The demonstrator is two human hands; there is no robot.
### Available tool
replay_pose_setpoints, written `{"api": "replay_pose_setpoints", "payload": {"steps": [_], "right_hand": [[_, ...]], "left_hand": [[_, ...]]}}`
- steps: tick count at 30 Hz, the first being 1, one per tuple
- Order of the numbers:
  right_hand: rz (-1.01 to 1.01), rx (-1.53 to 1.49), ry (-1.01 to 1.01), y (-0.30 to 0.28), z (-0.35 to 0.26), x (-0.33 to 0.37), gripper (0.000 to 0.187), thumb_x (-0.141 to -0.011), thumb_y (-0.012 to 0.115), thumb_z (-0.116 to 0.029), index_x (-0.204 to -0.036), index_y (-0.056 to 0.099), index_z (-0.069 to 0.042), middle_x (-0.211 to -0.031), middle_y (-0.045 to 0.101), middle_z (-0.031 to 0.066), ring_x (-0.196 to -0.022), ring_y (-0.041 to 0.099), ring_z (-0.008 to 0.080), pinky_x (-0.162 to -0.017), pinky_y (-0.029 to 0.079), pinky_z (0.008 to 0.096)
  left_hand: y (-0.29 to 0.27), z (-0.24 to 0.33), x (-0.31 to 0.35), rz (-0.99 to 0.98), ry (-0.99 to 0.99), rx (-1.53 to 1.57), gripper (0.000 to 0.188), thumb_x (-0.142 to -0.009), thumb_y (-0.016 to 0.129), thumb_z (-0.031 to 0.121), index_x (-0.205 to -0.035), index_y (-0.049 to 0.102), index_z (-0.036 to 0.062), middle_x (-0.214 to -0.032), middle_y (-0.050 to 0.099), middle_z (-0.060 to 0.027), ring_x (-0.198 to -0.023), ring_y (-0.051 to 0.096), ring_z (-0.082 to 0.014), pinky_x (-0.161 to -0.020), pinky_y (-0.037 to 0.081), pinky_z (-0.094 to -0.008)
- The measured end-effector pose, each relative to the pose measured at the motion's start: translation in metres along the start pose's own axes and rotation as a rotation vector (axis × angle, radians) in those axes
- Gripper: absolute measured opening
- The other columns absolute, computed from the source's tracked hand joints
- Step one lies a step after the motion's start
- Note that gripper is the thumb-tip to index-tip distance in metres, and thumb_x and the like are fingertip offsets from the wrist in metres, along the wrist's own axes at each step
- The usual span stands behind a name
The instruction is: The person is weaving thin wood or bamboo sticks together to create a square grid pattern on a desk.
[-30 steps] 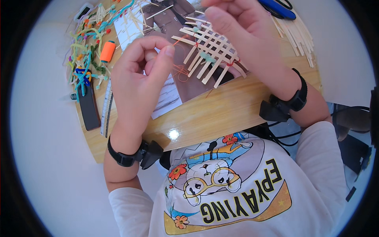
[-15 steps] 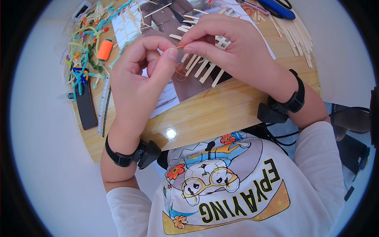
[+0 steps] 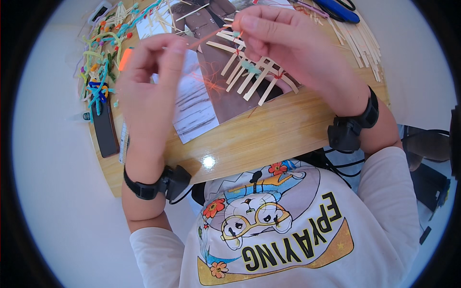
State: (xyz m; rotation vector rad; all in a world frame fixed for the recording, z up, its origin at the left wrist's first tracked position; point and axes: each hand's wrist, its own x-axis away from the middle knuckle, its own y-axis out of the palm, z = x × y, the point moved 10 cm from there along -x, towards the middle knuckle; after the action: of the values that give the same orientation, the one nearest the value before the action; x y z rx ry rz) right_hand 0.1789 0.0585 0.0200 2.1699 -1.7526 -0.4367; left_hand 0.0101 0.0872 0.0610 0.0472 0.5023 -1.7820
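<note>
An orange thread is stretched between my two hands, slanting up to the right. My left hand pinches it between thumb and forefinger, and loose loops dangle below, blurred. My right hand is closed in a pinch at the thread's other end; the exact fingertip hold is partly hidden. Beneath the right hand lies a lattice of pale wooden strips, with teal fuzzy pieces and red ties on it. It rests on a large printed sheet showing a brown coat. An orange thread spool is partly covered by my left hand.
At the left lie tangled coloured pipe cleaners, a dark flat case and a ruler. Blue-handled scissors and a fan of loose wooden strips are at the back right. The table's curved edge runs before me.
My hands have drawn apart, the left one moving left and the right one upward. The thread between them is now longer and taut, and more of the wooden lattice shows.
</note>
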Motion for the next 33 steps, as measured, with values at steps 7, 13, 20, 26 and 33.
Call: {"api": "replay_pose_setpoints", "payload": {"steps": [7,13,20,26,33], "right_hand": [[0.022,-0.214,0.187,-0.002,0.004,0.004,0.016,-0.099,0.055,-0.015,-0.106,0.058,-0.001,-0.074,0.058,0.0016,-0.062,0.055,0.0086,-0.057,0.048,0.0222],[0.065,-0.239,0.077,-0.009,-0.005,-0.002,0.015,-0.098,0.056,-0.014,-0.105,0.058,-0.001,-0.079,0.057,0.0023,-0.069,0.054,0.0081,-0.063,0.048,0.0213],[0.023,0.156,0.004,0.007,-0.009,0.007,0.022,-0.091,0.066,-0.020,-0.103,0.068,-0.001,-0.074,0.058,-0.0021,-0.067,0.053,0.0046,-0.062,0.044,0.0185],[0.015,0.221,0.033,0.020,0.000,0.012,0.021,-0.096,0.061,-0.023,-0.102,0.065,-0.004,-0.073,0.057,-0.0038,-0.067,0.050,0.0017,-0.062,0.040,0.0161],[-0.161,-0.187,0.224,0.032,0.027,0.016,0.024,-0.097,0.057,-0.026,-0.101,0.065,-0.003,-0.070,0.055,-0.0041,-0.065,0.050,0.0046,-0.064,0.042,0.0220]], "left_hand": [[-0.063,-0.002,-0.023,0.266,0.058,-0.022,0.019,-0.092,0.066,0.016,-0.102,0.068,0.0001,-0.088,0.068,-0.0030,-0.083,0.060,-0.0054,-0.075,0.045,-0.0181],[-0.048,-0.003,-0.029,0.061,0.028,-0.393,0.019,-0.091,0.066,0.017,-0.104,0.068,0.0039,-0.097,0.067,-0.0029,-0.074,0.058,-0.0048,-0.067,0.044,-0.0194],[0.005,0.007,-0.003,-0.190,-0.046,0.069,0.033,-0.096,0.057,0.016,-0.124,0.056,-0.0004,-0.118,0.063,-0.0122,-0.075,0.060,-0.0104,-0.068,0.046,-0.0217],[0.038,0.009,0.014,-0.314,-0.118,0.412,0.037,-0.092,0.063,0.010,-0.125,0.050,-0.0030,-0.111,0.064,-0.0147,-0.089,0.066,-0.0167,-0.078,0.052,-0.0252],[0.031,0.044,0.025,-0.168,0.476,-0.089,0.025,-0.079,0.075,0.001,-0.101,0.063,0.0035,-0.092,0.066,-0.0081,-0.080,0.063,-0.0165,-0.071,0.050,-0.0273]]}}
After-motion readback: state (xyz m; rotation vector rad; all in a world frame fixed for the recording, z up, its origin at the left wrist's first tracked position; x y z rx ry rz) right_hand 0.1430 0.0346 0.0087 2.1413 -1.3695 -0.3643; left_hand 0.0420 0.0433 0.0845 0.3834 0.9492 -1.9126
